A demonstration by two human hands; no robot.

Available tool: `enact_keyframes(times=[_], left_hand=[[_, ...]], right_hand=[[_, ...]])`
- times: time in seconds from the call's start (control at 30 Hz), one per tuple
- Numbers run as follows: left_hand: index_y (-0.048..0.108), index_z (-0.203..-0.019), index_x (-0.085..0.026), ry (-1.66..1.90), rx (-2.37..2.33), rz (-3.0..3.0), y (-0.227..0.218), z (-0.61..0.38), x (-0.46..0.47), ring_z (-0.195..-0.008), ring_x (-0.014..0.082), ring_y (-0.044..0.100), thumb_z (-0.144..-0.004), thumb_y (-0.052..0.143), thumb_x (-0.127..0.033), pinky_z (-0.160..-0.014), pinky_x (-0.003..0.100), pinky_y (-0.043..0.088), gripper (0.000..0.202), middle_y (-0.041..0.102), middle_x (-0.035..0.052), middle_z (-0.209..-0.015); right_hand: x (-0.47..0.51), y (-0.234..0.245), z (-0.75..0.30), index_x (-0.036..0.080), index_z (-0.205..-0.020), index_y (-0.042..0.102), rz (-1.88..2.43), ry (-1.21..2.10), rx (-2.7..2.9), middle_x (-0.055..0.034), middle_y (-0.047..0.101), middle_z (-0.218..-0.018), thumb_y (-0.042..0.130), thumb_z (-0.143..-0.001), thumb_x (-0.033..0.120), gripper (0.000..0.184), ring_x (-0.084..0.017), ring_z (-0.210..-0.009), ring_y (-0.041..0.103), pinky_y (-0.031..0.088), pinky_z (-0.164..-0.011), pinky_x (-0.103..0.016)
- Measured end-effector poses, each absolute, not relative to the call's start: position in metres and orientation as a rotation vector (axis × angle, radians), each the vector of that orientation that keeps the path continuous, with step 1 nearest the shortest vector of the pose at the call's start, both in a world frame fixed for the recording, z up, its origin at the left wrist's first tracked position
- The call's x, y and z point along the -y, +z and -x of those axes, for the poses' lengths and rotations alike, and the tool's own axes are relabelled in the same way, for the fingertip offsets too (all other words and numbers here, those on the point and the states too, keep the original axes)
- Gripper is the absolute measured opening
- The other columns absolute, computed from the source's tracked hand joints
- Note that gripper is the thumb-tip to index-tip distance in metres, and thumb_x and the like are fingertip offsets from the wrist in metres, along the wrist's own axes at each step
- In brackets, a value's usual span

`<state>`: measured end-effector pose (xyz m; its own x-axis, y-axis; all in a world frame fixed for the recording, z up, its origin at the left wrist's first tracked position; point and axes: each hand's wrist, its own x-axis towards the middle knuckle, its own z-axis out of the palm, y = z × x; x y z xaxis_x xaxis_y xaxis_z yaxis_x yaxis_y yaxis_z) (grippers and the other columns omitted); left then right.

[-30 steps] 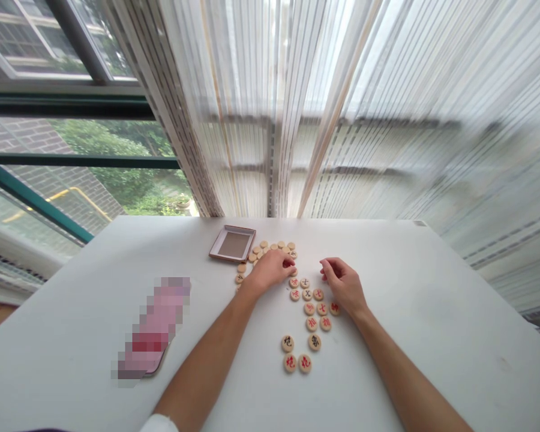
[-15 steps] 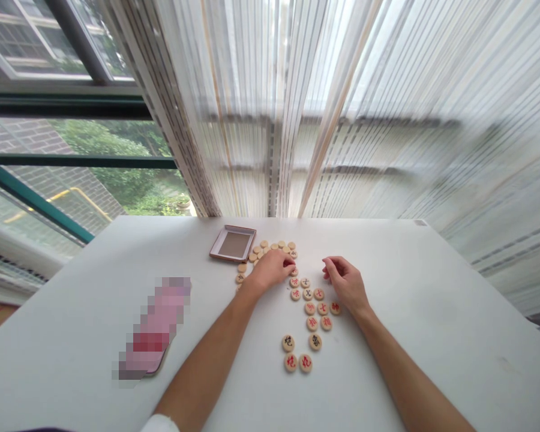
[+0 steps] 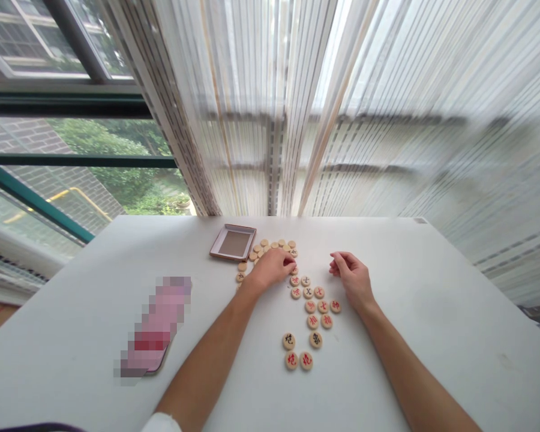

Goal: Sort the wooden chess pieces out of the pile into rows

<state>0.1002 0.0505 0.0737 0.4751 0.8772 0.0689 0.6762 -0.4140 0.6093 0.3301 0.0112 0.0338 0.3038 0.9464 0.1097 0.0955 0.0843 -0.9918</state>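
My left hand [image 3: 273, 267] reaches over the back group of Chinese chess pieces. Its fingers are pinched together at a red-marked Chinese chess piece [image 3: 294, 272], which they partly cover. To the right, my right hand [image 3: 353, 277] is raised by the table with its fingers curled in and the thumb against them; nothing shows in it. Between my arms lie face-up pieces, among them a red piece [image 3: 335, 306], a black piece [image 3: 315, 340] and a red cannon piece [image 3: 291, 360]. Several blank-faced pieces [image 3: 264, 243] sit behind my left hand, which hides part of that group.
A shallow square box lid or tray [image 3: 233, 242] lies at the back, left of the pieces. On the left of the white table [image 3: 432, 360] rests a pink, blurred-out phone-like object [image 3: 157, 327]. A string curtain [image 3: 270, 120] hangs behind the table's far edge, beside a window.
My right hand has shifted slightly right, away from the pieces. My left hand stays almost where it was, and the pieces keep their layout.
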Motion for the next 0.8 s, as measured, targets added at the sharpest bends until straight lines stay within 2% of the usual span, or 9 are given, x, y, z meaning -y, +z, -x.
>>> enact_keyframes(times=[0.37,0.8], left_hand=[[0.078,-0.093,-0.02,0.49,-1.251,-2.188,0.0744,-0.096,-0.0531,-0.087,0.0188,0.067,-0.083,0.061,-0.023,-0.08,0.026,0.049,0.019,0.075,0.0049,-0.095],[0.077,-0.094,-0.021,0.48,-1.26,-2.183,0.074,-0.0962,-0.0529,-0.086,0.0172,0.067,-0.085,0.061,-0.025,-0.079,0.026,0.048,0.019,0.075,0.0033,-0.096]], right_hand=[[-0.0107,0.0346,-0.3294,0.018,-0.092,0.068,1.327,0.865,1.081,-0.0023,0.065,-0.072,0.065,-0.082,0.051,0.035,-0.014,-0.062,0.061,0.052,-0.06,-0.027],[-0.0106,0.0342,-0.3287,0.018,-0.092,0.068,1.334,0.857,1.09,-0.0032,0.065,-0.073,0.065,-0.081,0.054,0.038,-0.015,-0.062,0.061,0.052,-0.06,-0.027]])
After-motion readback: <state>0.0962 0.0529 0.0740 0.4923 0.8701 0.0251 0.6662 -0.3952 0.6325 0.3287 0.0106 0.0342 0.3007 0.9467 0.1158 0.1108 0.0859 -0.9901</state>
